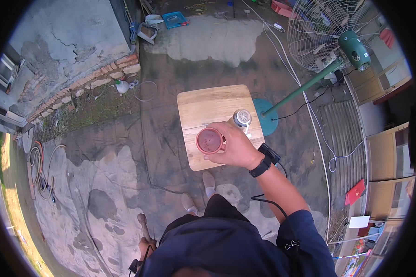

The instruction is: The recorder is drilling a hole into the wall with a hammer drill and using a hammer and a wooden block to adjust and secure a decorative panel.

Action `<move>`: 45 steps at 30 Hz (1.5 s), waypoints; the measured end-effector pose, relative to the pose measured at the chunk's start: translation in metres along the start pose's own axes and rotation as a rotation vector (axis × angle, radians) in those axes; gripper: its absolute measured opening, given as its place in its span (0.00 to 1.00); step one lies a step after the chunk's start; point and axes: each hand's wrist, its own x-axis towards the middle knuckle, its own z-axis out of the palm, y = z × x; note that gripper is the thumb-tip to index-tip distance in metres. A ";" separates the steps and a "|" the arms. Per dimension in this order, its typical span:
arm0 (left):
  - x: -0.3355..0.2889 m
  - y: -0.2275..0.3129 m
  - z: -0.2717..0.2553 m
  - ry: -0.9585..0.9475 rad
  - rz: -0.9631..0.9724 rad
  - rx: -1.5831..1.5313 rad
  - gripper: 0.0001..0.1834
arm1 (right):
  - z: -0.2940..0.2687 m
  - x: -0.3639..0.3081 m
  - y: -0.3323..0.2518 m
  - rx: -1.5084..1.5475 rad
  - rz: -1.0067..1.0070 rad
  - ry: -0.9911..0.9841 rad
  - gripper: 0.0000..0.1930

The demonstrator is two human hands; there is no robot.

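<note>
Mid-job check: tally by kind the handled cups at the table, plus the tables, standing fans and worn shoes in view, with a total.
Handled cups: 2 (round reddish-brown cup, round silver-topped cup)
Square pale wooden table: 1
Green standing fan with wire guard: 1
Pale worn shoes: 2 (left shoe, right shoe)
Total: 6

The reddish-brown mug (209, 141) looks smooth with a slight sheen; ceramic or plastic, I cannot tell. The counter (212, 102) is smooth, pale wood with visible grain. The canister (241, 118) has a shiny, metallic-looking top. The fan post (305, 87) has a smooth green finish. The shirt (217, 249) is matt dark cloth, the wall (85, 27) rough, cracked plaster.
</note>
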 end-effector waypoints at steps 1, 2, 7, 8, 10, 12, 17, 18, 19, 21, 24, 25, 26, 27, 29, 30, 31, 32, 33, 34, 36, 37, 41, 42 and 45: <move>0.011 -0.014 0.005 0.019 0.039 0.052 0.12 | -0.011 -0.002 -0.016 -0.058 -0.043 -0.047 0.40; 0.033 -0.048 0.013 0.020 0.124 0.009 0.13 | -0.018 -0.001 -0.031 -0.022 -0.076 -0.080 0.40; 0.024 -0.022 -0.005 0.048 0.116 0.063 0.14 | -0.063 -0.013 -0.110 0.015 -0.186 -0.145 0.37; 0.025 -0.020 -0.007 0.042 0.117 0.045 0.15 | -0.070 -0.017 -0.123 0.026 -0.232 -0.187 0.37; 0.031 -0.022 -0.008 0.034 0.135 0.009 0.16 | -0.078 -0.022 -0.147 0.061 -0.334 -0.235 0.38; 0.037 -0.023 -0.011 0.025 0.152 -0.025 0.16 | -0.083 -0.027 -0.168 0.068 -0.375 -0.263 0.38; 0.048 -0.029 -0.010 0.012 0.148 -0.007 0.16 | -0.092 -0.035 -0.210 0.164 -0.502 -0.387 0.38; 0.049 -0.032 -0.009 0.014 0.150 -0.009 0.16 | -0.094 -0.035 -0.219 0.166 -0.520 -0.405 0.37; 0.051 -0.033 -0.008 0.017 0.155 -0.064 0.16 | -0.097 -0.037 -0.227 0.163 -0.523 -0.404 0.37; 0.059 -0.040 -0.003 0.021 0.161 -0.121 0.16 | -0.100 -0.039 -0.241 0.180 -0.501 -0.485 0.40; 0.069 -0.056 0.003 -0.016 0.160 -0.082 0.15 | -0.099 -0.042 -0.259 0.225 -0.568 -0.486 0.41; 0.067 -0.057 0.004 -0.004 0.149 -0.076 0.15 | -0.098 -0.041 -0.264 0.238 -0.605 -0.496 0.42; 0.065 -0.058 0.005 0.008 0.137 -0.069 0.15 | -0.098 -0.039 -0.270 0.244 -0.612 -0.504 0.42; 0.062 -0.060 0.005 0.014 0.126 -0.075 0.15 | -0.098 -0.038 -0.277 0.203 -0.692 -0.495 0.40; 0.062 -0.057 0.002 -0.055 0.081 -0.143 0.16 | -0.102 -0.040 -0.289 0.103 -0.829 -0.450 0.36; 0.066 -0.061 0.004 -0.057 0.083 -0.139 0.16 | -0.092 -0.047 -0.280 0.257 -0.851 -0.280 0.36; 0.069 -0.065 0.008 -0.037 0.118 -0.114 0.16 | -0.093 -0.048 -0.282 0.257 -0.851 -0.280 0.36; 0.074 -0.069 0.010 -0.019 0.154 -0.088 0.17 | -0.094 -0.050 -0.284 0.257 -0.840 -0.305 0.36; 0.078 -0.072 0.012 -0.021 0.157 -0.087 0.17 | -0.095 -0.052 -0.286 0.255 -0.828 -0.329 0.36; 0.076 -0.076 0.012 -0.018 0.157 -0.059 0.18 | -0.094 -0.050 -0.284 0.267 -0.829 -0.337 0.36; 0.072 -0.083 0.013 -0.015 0.145 -0.031 0.18 | -0.091 -0.047 -0.279 0.342 -0.779 -0.357 0.36; 0.071 -0.080 0.012 -0.016 0.112 -0.037 0.18 | -0.090 -0.048 -0.279 0.342 -0.775 -0.358 0.36; 0.067 -0.064 0.008 -0.051 0.073 -0.094 0.19 | -0.094 -0.054 -0.284 0.340 -0.783 -0.310 0.34; 0.071 -0.063 0.009 -0.057 0.082 -0.089 0.19 | -0.095 -0.056 -0.285 0.358 -0.754 -0.310 0.33; 0.063 -0.069 0.010 0.009 0.093 -0.026 0.19 | -0.075 -0.052 -0.263 0.298 -0.889 -0.247 0.31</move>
